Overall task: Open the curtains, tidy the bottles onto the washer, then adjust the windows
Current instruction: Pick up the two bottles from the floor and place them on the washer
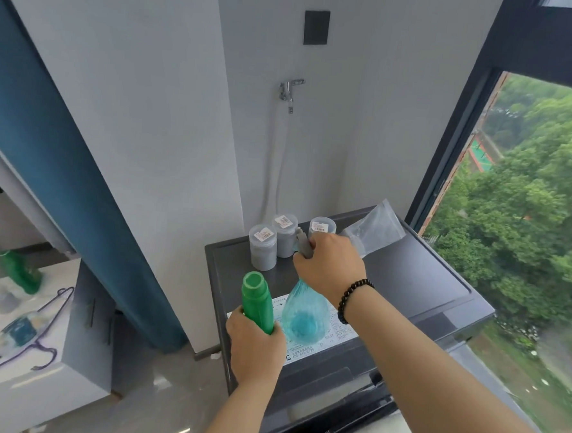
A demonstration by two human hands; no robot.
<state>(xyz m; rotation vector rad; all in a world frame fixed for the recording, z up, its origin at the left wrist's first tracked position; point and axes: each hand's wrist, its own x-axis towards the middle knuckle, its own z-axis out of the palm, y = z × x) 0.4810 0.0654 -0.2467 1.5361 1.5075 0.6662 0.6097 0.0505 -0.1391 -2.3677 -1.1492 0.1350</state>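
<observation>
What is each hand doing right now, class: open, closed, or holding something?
Left hand: closed, fingers wrapped round the green bottle.
Right hand: closed, gripping the grey trigger head of the blue spray bottle.

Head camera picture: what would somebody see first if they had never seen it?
Two hands over the dark washer: the left hand grips a green bottle, the right hand holds a blue spray bottle by its top. Behind them stand three grey jars, and green trees fill the window on the right.
</observation>
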